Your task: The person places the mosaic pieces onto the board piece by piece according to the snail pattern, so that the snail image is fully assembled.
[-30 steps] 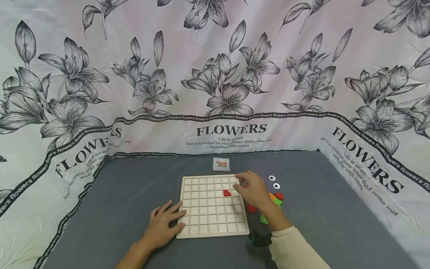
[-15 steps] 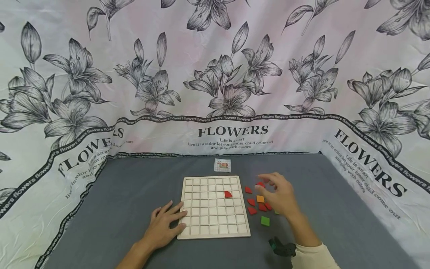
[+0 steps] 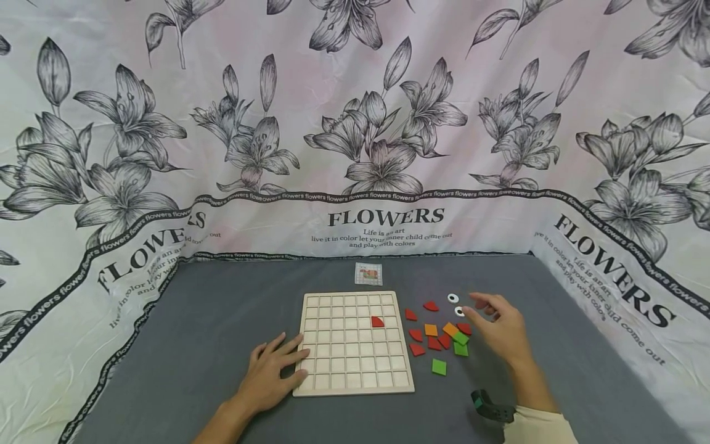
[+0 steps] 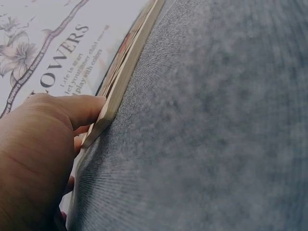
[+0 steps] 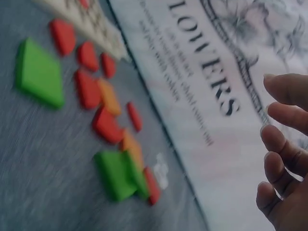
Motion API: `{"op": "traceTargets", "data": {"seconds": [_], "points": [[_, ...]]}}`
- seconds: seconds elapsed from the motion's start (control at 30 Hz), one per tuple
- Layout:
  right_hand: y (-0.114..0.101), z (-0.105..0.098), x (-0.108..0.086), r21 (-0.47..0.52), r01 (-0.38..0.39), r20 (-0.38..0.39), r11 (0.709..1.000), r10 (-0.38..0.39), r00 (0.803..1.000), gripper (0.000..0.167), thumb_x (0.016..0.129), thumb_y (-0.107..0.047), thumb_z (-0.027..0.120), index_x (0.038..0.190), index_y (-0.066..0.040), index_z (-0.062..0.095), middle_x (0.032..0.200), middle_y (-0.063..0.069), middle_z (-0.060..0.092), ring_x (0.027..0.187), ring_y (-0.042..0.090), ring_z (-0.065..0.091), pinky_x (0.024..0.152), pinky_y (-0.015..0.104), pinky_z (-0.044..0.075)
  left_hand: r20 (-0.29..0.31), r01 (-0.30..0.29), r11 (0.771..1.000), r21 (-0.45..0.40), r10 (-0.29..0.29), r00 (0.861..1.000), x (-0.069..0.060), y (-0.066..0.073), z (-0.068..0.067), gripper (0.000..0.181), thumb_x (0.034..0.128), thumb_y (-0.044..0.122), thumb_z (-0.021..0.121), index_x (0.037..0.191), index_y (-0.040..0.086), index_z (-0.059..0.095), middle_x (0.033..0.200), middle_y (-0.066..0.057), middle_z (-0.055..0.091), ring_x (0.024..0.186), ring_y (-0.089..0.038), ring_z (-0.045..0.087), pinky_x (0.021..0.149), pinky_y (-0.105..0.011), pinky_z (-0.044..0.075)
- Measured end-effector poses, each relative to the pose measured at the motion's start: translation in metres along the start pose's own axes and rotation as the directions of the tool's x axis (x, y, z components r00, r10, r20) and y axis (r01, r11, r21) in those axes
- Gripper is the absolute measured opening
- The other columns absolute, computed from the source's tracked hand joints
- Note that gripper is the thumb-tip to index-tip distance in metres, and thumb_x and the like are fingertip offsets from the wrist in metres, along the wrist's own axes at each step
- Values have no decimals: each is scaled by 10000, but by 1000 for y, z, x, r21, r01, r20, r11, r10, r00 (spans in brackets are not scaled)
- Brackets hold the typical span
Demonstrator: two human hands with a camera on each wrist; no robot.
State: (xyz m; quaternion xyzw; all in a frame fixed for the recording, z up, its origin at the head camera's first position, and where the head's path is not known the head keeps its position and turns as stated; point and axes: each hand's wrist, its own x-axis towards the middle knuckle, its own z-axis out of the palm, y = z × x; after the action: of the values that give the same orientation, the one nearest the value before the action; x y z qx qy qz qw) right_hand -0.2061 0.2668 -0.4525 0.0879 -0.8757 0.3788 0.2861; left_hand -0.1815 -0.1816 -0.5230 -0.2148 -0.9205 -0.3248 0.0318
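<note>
My left hand [image 3: 270, 374] rests at the lower left edge of a pale wooden grid board [image 3: 333, 364], fingers spread and touching its rim. In the left wrist view the thumb lies on the board's side edge [image 4: 118, 91]. One red quarter-round tile [image 3: 378, 322] sits in a square on the board's upper right part. My right hand [image 3: 501, 327] hovers right of the loose tiles, holding nothing, its fingers loosely bent. Nearest to it are two white rings with dark centres, the upper ring [image 3: 453, 298] and the lower ring [image 3: 459, 311], partly behind the fingertips.
Right of the board lie several red tiles [image 3: 416, 349], orange tiles [image 3: 431, 330] and green tiles [image 3: 439, 367], some overlapping. A small picture card [image 3: 368, 274] lies behind the board on the grey cloth [image 3: 233, 308]. A flower-printed curtain [image 3: 383, 234] closes off the back.
My right hand has moved right, from over the board's upper right corner, across the loose tiles, uncovering them and the white rings. The left hand stays on the board's edge.
</note>
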Motion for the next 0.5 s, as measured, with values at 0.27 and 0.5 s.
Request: {"op": "traceTargets", "data": {"seconds": [0.27,0.5], "points": [[29,6,-10,-97,-165,90,982,173,981,344,872,-219,737,1129,4,685,937,120,629,839,292,564,671,432,444,0,3,1000,4,-3,1000,-1,1,0,426,922,423,632,1282,198,662,1472,-22,429,1382,-379,269,1029,-646,110],[45,11,-18,-181,-229,192,957,263,946,371,885,-245,726,1139,20,674,950,121,633,844,295,587,697,460,468,-1,3,1000,19,-3,1000,-1,1,0,425,924,430,626,1282,203,663,1471,-18,432,1383,-373,269,1030,-641,110]]}}
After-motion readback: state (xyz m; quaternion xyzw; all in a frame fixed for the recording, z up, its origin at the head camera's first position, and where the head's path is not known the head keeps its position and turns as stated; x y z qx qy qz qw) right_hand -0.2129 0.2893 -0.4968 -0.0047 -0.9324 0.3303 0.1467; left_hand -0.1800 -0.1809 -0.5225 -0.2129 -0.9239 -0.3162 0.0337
